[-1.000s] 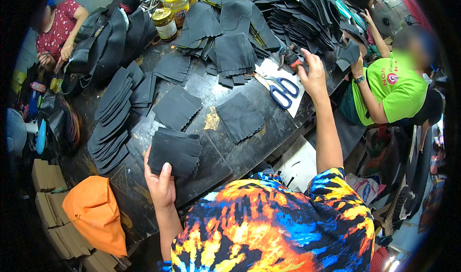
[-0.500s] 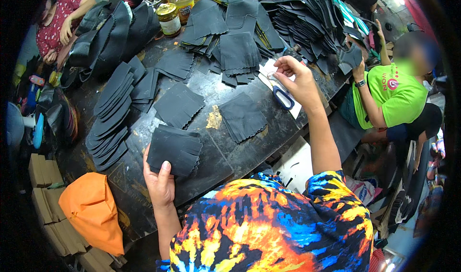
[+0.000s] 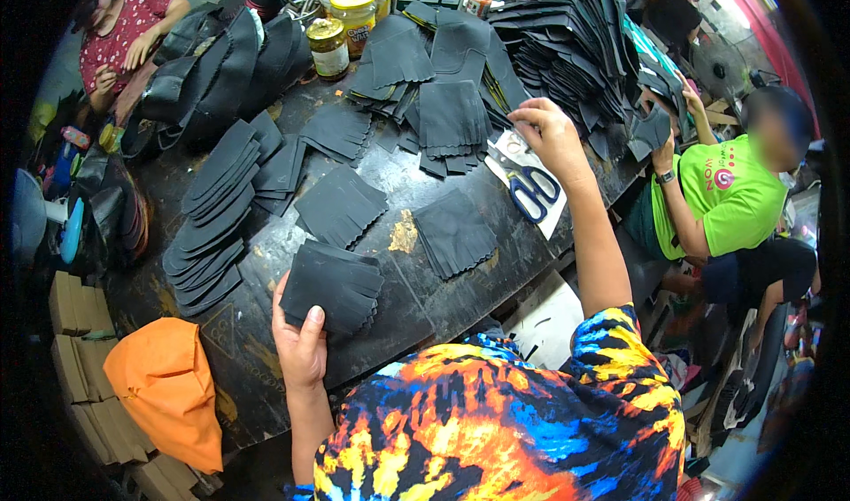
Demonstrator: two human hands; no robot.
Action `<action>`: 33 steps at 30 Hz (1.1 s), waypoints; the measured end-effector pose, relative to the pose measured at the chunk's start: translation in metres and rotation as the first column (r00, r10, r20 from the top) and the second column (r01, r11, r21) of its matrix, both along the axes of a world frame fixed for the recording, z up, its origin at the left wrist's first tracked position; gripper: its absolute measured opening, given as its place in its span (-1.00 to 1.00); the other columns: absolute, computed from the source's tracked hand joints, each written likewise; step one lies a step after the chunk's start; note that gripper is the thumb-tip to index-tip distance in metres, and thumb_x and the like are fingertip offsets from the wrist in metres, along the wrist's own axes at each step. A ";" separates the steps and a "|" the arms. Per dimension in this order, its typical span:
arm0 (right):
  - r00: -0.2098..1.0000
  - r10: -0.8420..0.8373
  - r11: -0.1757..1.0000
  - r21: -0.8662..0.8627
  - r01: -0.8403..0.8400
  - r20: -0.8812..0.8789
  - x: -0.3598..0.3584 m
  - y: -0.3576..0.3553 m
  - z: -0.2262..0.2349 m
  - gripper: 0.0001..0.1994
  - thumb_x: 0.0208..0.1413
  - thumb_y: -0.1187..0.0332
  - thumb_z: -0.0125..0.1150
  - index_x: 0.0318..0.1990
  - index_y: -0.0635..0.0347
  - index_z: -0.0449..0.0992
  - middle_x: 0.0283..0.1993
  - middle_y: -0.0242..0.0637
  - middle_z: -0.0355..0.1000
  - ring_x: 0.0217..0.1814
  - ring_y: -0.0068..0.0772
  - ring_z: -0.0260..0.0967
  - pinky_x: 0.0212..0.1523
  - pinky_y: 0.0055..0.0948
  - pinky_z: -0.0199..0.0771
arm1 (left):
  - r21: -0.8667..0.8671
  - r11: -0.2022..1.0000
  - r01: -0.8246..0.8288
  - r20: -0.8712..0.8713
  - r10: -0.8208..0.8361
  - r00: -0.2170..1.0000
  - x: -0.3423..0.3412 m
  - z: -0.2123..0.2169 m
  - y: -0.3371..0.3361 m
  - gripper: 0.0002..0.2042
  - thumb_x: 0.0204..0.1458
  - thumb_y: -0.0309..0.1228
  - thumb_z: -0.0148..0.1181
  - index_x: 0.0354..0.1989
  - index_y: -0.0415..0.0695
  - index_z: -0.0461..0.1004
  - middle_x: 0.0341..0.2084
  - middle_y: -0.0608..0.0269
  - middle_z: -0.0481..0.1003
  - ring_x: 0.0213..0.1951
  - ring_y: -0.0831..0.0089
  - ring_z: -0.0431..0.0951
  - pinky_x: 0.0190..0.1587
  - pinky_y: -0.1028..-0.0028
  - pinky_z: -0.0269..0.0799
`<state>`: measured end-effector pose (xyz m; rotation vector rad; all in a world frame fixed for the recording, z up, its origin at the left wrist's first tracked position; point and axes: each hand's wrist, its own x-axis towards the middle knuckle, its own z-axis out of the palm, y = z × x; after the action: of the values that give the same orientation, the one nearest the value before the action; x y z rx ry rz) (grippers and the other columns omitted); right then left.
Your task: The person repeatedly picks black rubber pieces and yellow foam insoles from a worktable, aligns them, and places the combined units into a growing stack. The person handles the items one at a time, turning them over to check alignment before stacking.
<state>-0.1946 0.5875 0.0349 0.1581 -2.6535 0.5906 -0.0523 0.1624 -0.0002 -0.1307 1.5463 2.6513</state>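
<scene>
My left hand (image 3: 302, 342) grips a fanned stack of black sheet pieces (image 3: 332, 284) with scalloped edges, thumb on top, near the table's front edge. My right hand (image 3: 551, 134) is raised over the right side of the table, its thumb and fingers pinched together. Whatever is between those fingertips is too small to make out. Below that hand, scissors with dark blue handles (image 3: 532, 193) lie on white paper (image 3: 555, 220). Two similar fanned stacks rest close by, a scalloped stack (image 3: 342, 207) just beyond my left hand and another stack (image 3: 455, 233) to its right.
Long black curved pieces (image 3: 212, 213) overlap at left. More black stacks (image 3: 452, 116) and a tall pile (image 3: 567, 50) fill the back, beside lidded jars (image 3: 328, 48). An orange cloth (image 3: 168, 390) hangs at the near left corner. A co-worker in a green shirt (image 3: 730, 191) works at right.
My right hand has shifted slightly, and more of the scissors' handles shows beneath it. My left hand keeps its hold on the stack. The whole view has moved a little.
</scene>
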 end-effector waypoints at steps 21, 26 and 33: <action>0.873 0.408 0.876 -0.383 -0.292 0.267 -0.035 -0.038 0.014 -0.66 -0.15 0.57 0.42 -0.24 0.25 0.36 -0.31 -0.35 0.38 -0.21 -0.50 0.31 -0.12 -0.46 0.37 | -0.035 0.999 0.040 0.014 -0.039 0.999 -0.002 0.002 -0.003 -0.40 0.10 -0.61 0.17 0.34 -0.31 0.15 0.16 0.08 0.39 0.18 0.35 0.41 0.31 0.35 0.24; 0.847 0.478 0.796 -0.522 -0.306 0.234 -0.020 -0.041 0.034 -0.61 -0.13 0.61 0.38 -0.07 0.26 0.49 -0.19 -0.41 0.46 -0.09 -0.56 0.38 0.01 -0.51 0.40 | -0.016 0.999 0.035 0.027 -0.035 0.999 -0.001 -0.001 -0.004 -0.41 0.11 -0.62 0.16 0.35 -0.31 0.15 0.17 0.08 0.38 0.19 0.34 0.40 0.31 0.34 0.23; 0.699 0.664 0.711 -0.513 -0.482 0.264 -0.045 -0.070 0.059 -0.46 -0.12 0.50 0.40 0.12 0.20 0.48 -0.15 -0.31 0.52 -0.12 -0.52 0.42 0.01 -0.48 0.44 | -0.011 0.999 0.032 0.017 -0.031 0.999 -0.001 -0.001 -0.003 -0.41 0.12 -0.63 0.14 0.36 -0.31 0.14 0.17 0.07 0.38 0.20 0.33 0.40 0.32 0.33 0.23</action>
<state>-0.2401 0.5177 0.0944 0.8783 -2.7817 1.5452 -0.0536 0.1595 -0.0010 -0.1277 1.5453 2.6111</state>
